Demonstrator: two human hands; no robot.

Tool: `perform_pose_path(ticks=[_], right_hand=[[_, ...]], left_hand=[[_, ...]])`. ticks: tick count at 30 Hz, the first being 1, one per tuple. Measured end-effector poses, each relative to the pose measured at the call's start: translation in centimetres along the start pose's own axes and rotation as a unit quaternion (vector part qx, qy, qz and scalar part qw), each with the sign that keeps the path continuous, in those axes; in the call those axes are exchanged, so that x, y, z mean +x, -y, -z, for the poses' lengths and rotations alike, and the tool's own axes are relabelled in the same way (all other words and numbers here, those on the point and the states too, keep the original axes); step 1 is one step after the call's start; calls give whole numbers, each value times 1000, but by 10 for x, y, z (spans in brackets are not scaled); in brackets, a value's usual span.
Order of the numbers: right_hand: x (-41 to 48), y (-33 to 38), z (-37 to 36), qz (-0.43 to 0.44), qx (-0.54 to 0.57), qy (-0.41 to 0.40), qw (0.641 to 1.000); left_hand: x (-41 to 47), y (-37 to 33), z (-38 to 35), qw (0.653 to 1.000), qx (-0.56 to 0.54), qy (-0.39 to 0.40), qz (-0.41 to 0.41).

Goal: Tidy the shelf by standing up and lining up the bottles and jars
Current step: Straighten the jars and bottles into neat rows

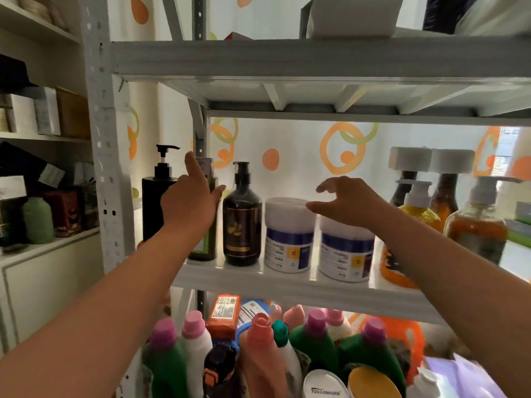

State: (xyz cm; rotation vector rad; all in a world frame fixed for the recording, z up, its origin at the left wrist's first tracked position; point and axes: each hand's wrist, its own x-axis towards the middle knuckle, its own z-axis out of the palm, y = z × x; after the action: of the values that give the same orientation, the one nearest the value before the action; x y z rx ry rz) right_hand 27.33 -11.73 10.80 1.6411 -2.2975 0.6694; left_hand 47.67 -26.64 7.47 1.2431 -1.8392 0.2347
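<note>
Head view of the middle shelf (273, 285). From left to right along its front stand a black pump bottle (157, 205), a green bottle (202, 244), a brown pump bottle (242, 222) and two white jars (288, 237), all upright in a row. Further right stand yellow and orange pump bottles (477, 225).

The left hand (191, 201) lies against the upper part of the green bottle, forefinger raised beside its cap and thumb spread past its right side. Whether the hidden fingers grip the bottle cannot be told.

The right hand (347, 202) hovers over the right-hand jar. Its fingers are loosely bent and hold nothing, and the thumb tip is near the left jar's lid.

Detergent bottles (314, 337) crowd the tier below.
</note>
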Motion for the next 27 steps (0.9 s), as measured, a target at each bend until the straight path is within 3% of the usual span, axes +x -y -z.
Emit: perform_pose_path(ticks=[4, 7, 11, 15, 21, 27], right_hand=[[-10, -19, 3, -30, -37, 55, 997], [-15, -23, 0, -32, -43, 53, 997], [-19, -20, 2, -26, -41, 35, 998], [-22, -24, 5, -28, -37, 30, 998], [-30, -27, 6, -21, -47, 35, 998], [-31, -30, 3, -19, -66, 32, 997]], left_hand=[[-15, -21, 8, 998, 17, -22, -54], [-36, -51, 17, 977, -68, -65, -189], [-57, -101, 13, 940, -53, 16, -338], [-50, -119, -6, 942, 5, 116, -316], [-44, -129, -18, 953, -17, 170, -249], [-46, -127, -16, 952, -72, 176, -240]])
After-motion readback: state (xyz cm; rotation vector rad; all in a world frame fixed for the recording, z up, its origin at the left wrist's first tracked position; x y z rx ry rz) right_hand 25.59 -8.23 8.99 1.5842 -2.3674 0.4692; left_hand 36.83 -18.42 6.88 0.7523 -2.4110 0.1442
